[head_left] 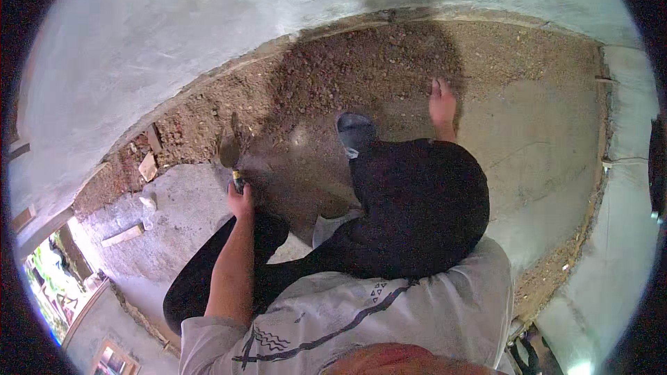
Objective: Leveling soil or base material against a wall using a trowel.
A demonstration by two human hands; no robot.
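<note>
While a yellow-and-black-handled metal trowel (229,153) is gripped by the left hand (240,201) at brown, crumbly soil (361,62), whether the right hand (442,103) is closed cannot be told; between them, a grey shoe (356,132) is planted. Dark triangles are printed on the white shirt (445,312).

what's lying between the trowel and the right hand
In the head view, a grey shoe sits between the trowel and the right hand, with dirt on either side of its toe.
</note>
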